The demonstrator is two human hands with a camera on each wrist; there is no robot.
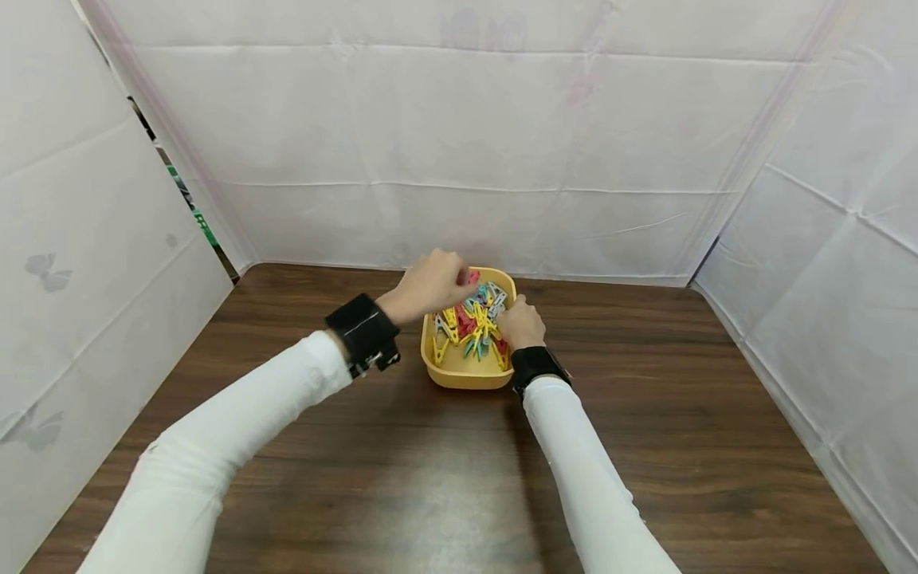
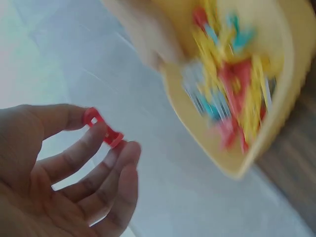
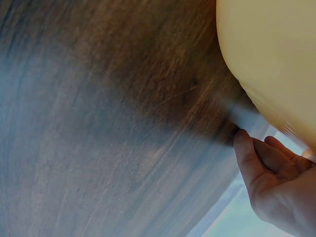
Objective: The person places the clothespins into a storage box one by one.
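A yellow tub full of coloured clothes pegs stands mid-table. My left hand hovers over the tub's far left corner and pinches a red peg between thumb and fingertips. The left wrist view shows that hand with the red peg at its fingertips, the blurred tub beyond. My right hand sits at the tub's right rim, fingers curled over it. In the right wrist view the hand lies against the tub's outer wall.
The dark wooden table is walled on three sides by white sheeting. A narrow gap shows in the far left corner. Both arms wear white sleeves and black wrist straps.
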